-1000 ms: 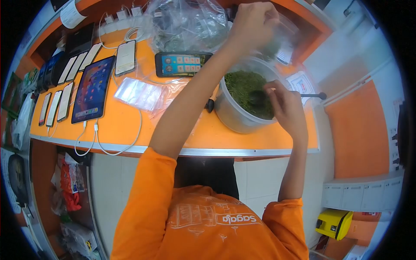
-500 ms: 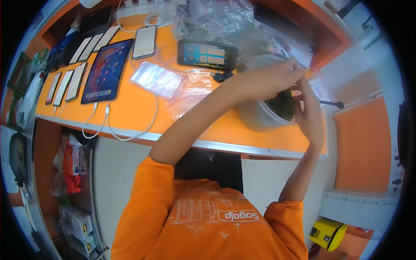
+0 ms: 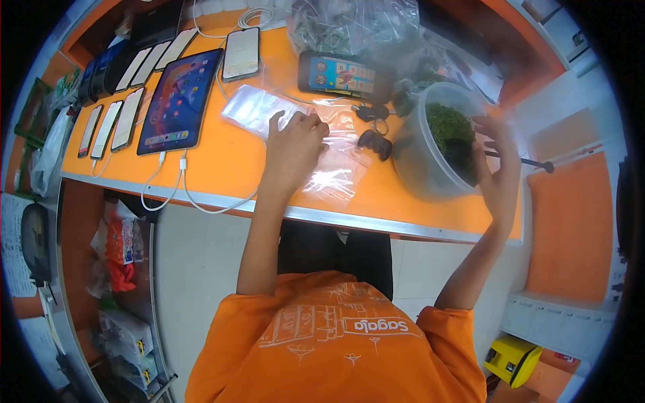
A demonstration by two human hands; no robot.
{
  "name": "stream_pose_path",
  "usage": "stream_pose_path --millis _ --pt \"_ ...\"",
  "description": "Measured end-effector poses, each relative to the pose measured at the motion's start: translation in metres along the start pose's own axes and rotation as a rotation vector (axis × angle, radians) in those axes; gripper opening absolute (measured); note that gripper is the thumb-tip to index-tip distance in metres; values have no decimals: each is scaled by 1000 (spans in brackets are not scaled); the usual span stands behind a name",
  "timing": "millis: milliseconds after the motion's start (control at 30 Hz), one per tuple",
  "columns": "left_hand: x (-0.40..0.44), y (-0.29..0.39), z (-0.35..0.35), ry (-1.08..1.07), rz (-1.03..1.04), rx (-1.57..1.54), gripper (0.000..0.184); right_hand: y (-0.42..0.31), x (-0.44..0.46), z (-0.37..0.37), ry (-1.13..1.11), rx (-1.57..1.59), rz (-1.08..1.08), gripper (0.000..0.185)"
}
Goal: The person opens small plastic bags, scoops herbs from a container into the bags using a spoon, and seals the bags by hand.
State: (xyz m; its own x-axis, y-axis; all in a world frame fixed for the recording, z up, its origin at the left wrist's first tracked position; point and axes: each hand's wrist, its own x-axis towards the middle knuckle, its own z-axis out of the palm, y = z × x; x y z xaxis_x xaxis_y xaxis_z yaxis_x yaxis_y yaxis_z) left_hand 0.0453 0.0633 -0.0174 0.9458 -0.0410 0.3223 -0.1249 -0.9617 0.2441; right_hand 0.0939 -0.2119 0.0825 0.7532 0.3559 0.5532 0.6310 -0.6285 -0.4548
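Observation:
My left hand [image 3: 295, 149] rests palm down on clear plastic bags [image 3: 252, 111], fingers bent and somewhat apart. Another thin clear bag [image 3: 339, 178] lies flat just right of it. On the right stands a translucent plastic tub [image 3: 420, 164], its mouth tilted toward my right hand and a green, leafy-looking mass [image 3: 447, 126] inside. My right hand [image 3: 498, 171] is at the tub's rim, closed around a black long-handled spoon [image 3: 527, 161]. The spoon's dark head reaches into the tub, and part of the handle is hidden by my fingers.
Keys [image 3: 371, 113] and a small black gamepad-shaped item [image 3: 375, 144] lie beside the tub. A lit phone [image 3: 342, 75], a tablet [image 3: 180, 101] and several phones [image 3: 127, 119] with white cables [image 3: 218, 211] fill the left and back. Large clear bags [image 3: 356, 30] sit behind.
My left hand has left the tub's mouth, where it met my right hand, and moved left onto the clear bags. My right hand stays at the tub. The view has shifted slightly.

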Motion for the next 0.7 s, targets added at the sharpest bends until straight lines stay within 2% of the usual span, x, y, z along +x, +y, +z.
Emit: stream_pose_path --millis 167,300,400,467,567,633,700 --pt "4 -3 4 41 45 93 15 -5 -14 5 255 -72 -46 23" --pt "4 -2 10 46 41 86 15 -22 -32 16 381 -216 -215 19" --pt "2 1 18 49 47 224 15 -40 -53 38 362 15 -268 19" --pt "0 2 15 132 41 108 13 -58 -63 56 255 97 -294 22" --pt "-6 8 5 324 22 -130 10 -77 -71 82 47 426 99 22" --pt "-13 16 -2 428 43 -265 9 -80 -65 99 4 684 381 24" --pt "-24 27 -8 493 96 -349 9 -76 -62 110 -6 772 405 22"
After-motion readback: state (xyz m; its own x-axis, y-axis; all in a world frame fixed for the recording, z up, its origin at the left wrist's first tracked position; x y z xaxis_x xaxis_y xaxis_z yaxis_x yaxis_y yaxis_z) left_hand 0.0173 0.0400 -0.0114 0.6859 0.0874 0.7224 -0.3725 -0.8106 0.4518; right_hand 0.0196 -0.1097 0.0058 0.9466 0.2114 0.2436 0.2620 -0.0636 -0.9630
